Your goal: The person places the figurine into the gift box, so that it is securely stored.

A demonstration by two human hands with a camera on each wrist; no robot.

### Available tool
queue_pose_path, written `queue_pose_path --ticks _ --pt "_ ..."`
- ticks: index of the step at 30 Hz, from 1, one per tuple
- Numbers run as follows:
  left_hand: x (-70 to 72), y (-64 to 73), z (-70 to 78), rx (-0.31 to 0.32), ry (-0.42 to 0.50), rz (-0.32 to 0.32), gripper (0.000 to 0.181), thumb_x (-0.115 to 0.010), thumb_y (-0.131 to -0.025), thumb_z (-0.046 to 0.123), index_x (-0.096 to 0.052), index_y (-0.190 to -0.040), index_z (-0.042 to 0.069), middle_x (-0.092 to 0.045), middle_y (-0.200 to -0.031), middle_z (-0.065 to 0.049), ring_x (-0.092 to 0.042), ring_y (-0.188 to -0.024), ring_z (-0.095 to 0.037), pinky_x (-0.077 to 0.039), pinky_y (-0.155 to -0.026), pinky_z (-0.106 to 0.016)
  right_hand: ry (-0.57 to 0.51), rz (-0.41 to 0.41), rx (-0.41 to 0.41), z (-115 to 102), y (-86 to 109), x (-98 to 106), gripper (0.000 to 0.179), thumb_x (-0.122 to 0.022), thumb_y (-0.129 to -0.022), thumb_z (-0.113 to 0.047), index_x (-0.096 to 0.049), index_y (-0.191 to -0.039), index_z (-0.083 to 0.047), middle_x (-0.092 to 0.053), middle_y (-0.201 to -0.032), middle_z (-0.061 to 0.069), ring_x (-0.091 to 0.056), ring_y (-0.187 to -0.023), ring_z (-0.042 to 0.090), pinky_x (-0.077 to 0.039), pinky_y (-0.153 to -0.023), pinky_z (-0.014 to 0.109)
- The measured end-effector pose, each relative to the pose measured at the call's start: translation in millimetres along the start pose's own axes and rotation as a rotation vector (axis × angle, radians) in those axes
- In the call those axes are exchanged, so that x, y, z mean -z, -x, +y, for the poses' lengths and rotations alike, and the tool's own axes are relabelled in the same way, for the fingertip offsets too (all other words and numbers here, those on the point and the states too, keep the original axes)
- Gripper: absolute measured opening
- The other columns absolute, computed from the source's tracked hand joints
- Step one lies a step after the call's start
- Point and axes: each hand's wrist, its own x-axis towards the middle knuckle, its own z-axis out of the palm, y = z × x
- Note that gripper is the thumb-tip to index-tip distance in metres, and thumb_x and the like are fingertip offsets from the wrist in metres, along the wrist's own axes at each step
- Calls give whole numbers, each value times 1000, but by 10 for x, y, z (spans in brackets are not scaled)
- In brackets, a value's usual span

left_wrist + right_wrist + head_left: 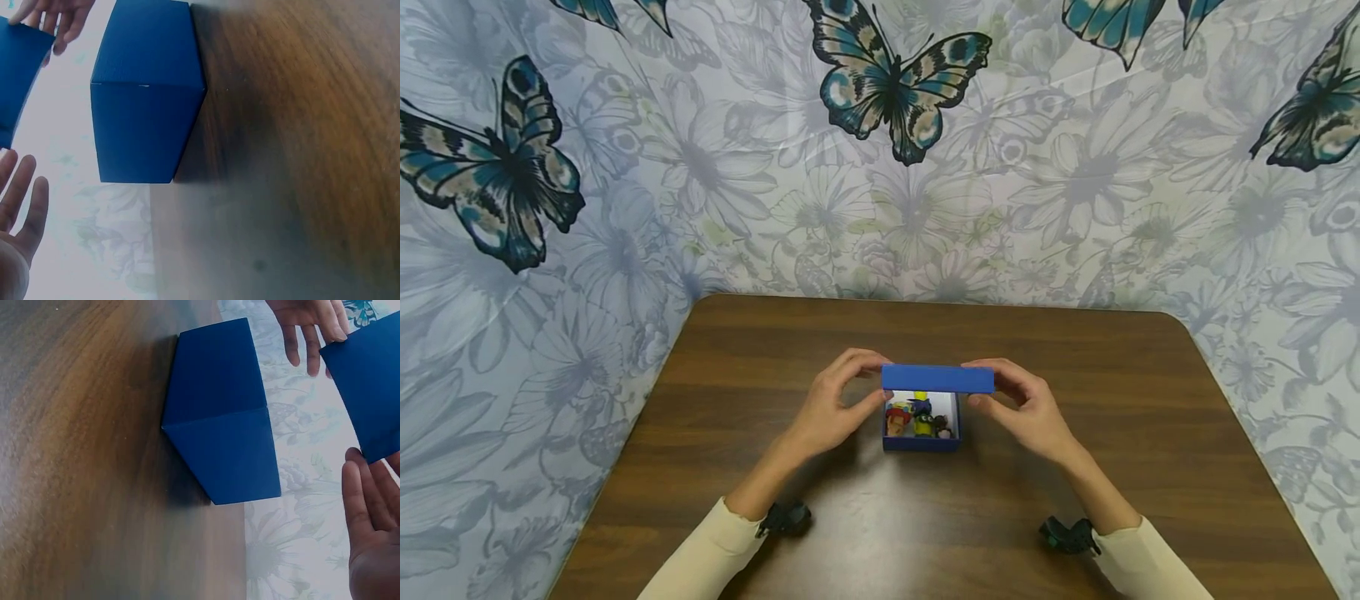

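Note:
A blue box lid (937, 379) is up over the far part of an open blue box (921, 446) on the table. My left hand (837, 406) pinches the lid's left end between thumb and fingers. At its right end, my right hand (1028, 408) pinches it the same way. Inside the white-lined box lie several small colourful toy figures (922, 423), including a yellow-and-green one and one with red on top. Both wrist views show the lid (22, 69) (369, 387) raised apart from the box (144, 125) (219, 412).
The brown wooden table (925, 533) reaches back to a wall covering (925, 208) printed with flowers and butterflies. Dark wrist cameras (786, 519) sit at the cuffs of the pale sleeves (711, 550).

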Motion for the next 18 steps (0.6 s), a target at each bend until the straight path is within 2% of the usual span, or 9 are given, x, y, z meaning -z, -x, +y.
queue_pose_path --ticks 5,12,18 --pt "-28 15 2 -17 31 18 36 -80 -97 10 -70 -131 15 -72 -128 -3 -68 -119 -16 -57 -104 -30 -30 24 -25 9 8 -24 40 -73 -94 13 -69 -131 -1 -77 -120 -8 -76 -109 8 -63 -96 27" --pt "-48 36 -14 -38 51 71 38 -81 -95 7 -71 -131 14 -74 -123 -5 -71 -115 -21 -57 -103 -33 -11 60 -24 28 0 -80 34 -74 -94 11 -71 -127 -2 -77 -118 -9 -74 -108 8 -61 -97 24" --pt "-66 41 7 -38 76 90 42 -82 -94 6 -69 -134 15 -75 -121 -4 -72 -111 -17 -61 -94 -38 18 106 -7 35 -3 -123 29 -74 -95 10 -74 -121 -4 -77 -114 -9 -71 -109 9 -57 -100 23"
